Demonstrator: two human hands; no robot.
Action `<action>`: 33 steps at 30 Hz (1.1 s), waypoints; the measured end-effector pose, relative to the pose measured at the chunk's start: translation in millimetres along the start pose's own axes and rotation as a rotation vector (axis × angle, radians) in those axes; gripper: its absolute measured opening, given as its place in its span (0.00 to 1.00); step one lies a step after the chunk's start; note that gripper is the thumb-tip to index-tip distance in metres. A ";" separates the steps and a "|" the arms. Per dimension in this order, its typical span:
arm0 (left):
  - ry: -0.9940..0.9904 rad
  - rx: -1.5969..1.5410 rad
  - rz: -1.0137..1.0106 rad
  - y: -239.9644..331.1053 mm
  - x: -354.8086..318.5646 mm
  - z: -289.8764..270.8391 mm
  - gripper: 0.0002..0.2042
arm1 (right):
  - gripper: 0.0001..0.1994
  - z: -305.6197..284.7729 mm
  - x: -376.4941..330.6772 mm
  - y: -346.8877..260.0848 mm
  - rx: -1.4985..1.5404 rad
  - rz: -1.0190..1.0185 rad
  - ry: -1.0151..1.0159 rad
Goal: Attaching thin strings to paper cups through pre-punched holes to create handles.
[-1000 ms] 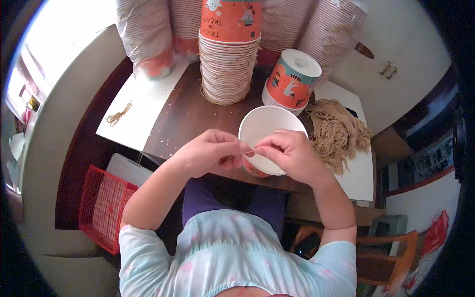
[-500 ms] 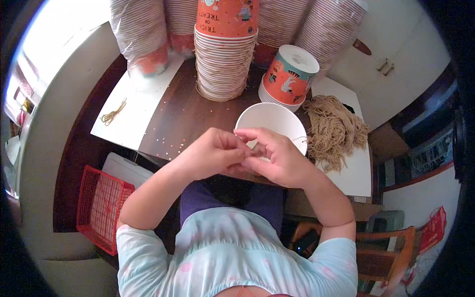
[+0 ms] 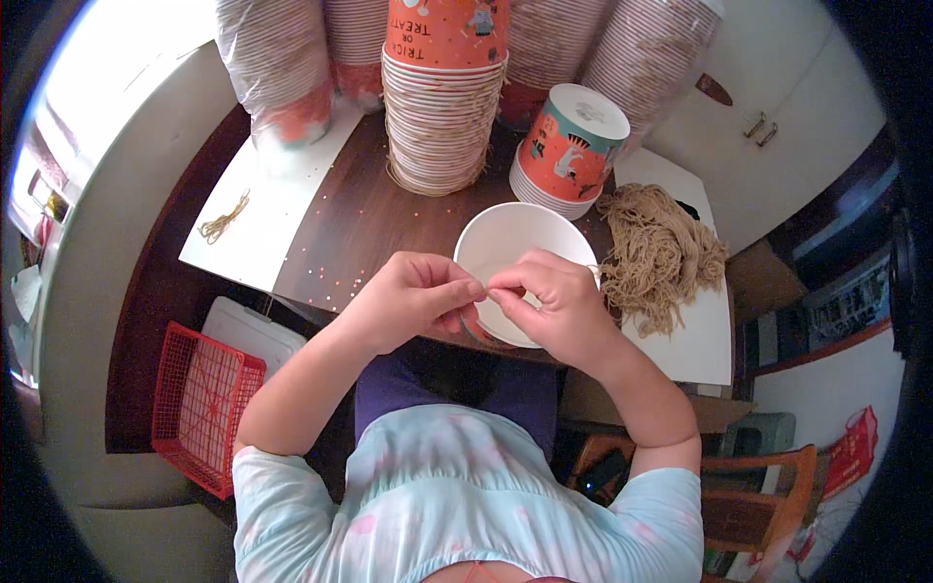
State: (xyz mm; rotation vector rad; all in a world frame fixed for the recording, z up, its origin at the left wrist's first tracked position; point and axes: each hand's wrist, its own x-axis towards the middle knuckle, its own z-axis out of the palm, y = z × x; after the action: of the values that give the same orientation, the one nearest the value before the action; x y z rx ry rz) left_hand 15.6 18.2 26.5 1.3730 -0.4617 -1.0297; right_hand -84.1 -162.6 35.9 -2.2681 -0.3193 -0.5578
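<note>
While the paper cup (image 3: 513,255) is sitting open side up at the near table (image 3: 362,225) edge, the left hand (image 3: 413,296) and right hand (image 3: 549,309) are meeting at its rim, fingertips pinched narrow, seemingly on a thin string too small to confirm. The string pile (image 3: 661,255) is lying just right of the cup, likely for easy reach, with cup stacks (image 3: 442,107) standing behind.

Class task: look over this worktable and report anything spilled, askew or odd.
Tiny pale specks lie scattered over the dark table left of the white cup, like spilled bits. A small string bundle lies apart from the main string heap.
</note>
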 end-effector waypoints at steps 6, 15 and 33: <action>0.114 0.176 0.214 -6.5 -8.5 7.4 0.07 | 0.04 1.3 -1.7 -1.4 0.051 0.041 -0.042; 0.358 0.906 0.755 -17.0 -32.3 31.0 0.06 | 0.03 -2.0 -9.1 -10.8 0.183 0.103 -0.219; 0.539 0.705 0.525 -39.4 15.1 -7.4 0.09 | 0.07 23.7 34.0 54.9 0.224 0.477 -0.285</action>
State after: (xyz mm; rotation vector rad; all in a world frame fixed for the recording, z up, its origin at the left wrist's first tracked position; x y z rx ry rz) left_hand 16.4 15.1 -16.2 1.9237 -0.7582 -0.0260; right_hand -26.0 -180.4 3.5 -2.1002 0.0279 0.0471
